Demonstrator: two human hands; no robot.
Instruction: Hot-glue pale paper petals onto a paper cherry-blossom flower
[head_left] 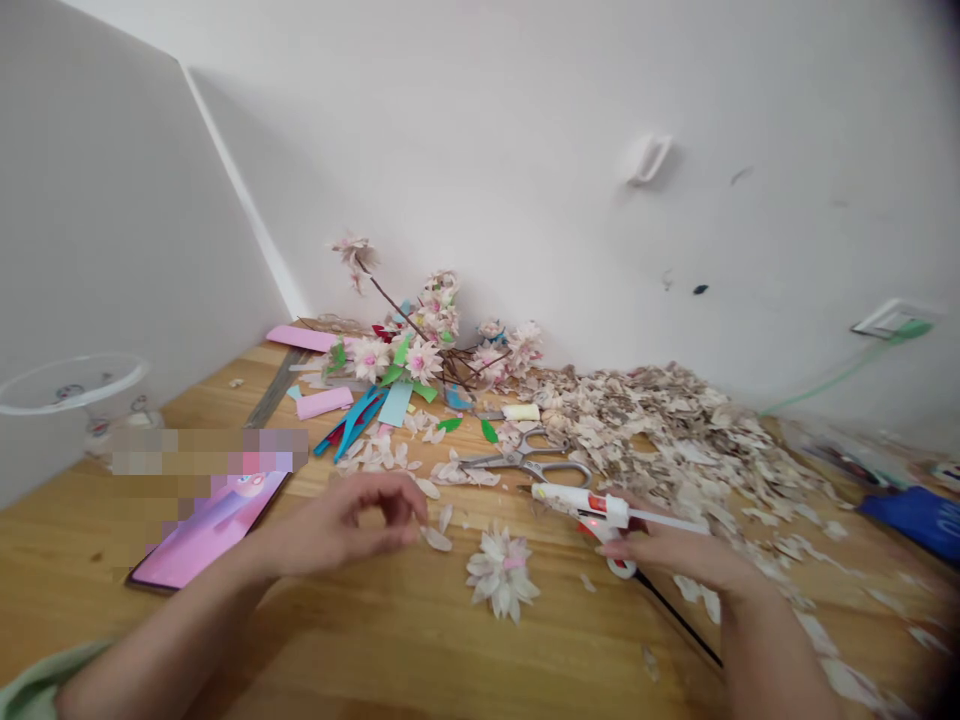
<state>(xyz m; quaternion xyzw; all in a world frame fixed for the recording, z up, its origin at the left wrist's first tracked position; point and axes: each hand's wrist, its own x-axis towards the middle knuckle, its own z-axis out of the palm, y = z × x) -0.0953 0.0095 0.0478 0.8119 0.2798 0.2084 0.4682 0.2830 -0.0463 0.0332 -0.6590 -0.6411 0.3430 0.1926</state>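
Observation:
My left hand (371,525) is curled in a pinch low over the wooden table. A pale petal (437,540) shows right at its fingertips. My right hand (667,545) is wrapped round a white glue gun (577,499), its nozzle pointing left. A glue stick (671,521) juts from the gun's back, and a small red light glows on it. Between my hands lies a flower made of pale petals (501,578), with a pink strip (516,553) on it. Beyond the gun rest metal scissors (525,462).
A large heap of dry petals (675,430) spreads along the right back. Flowered branches (420,340) lean near the wall, beside blue-handled tweezers (352,425) and paper strips. A phone (217,530) and a clear plastic tub (75,400) stand at left. The gun's black cord (679,615) trails toward me.

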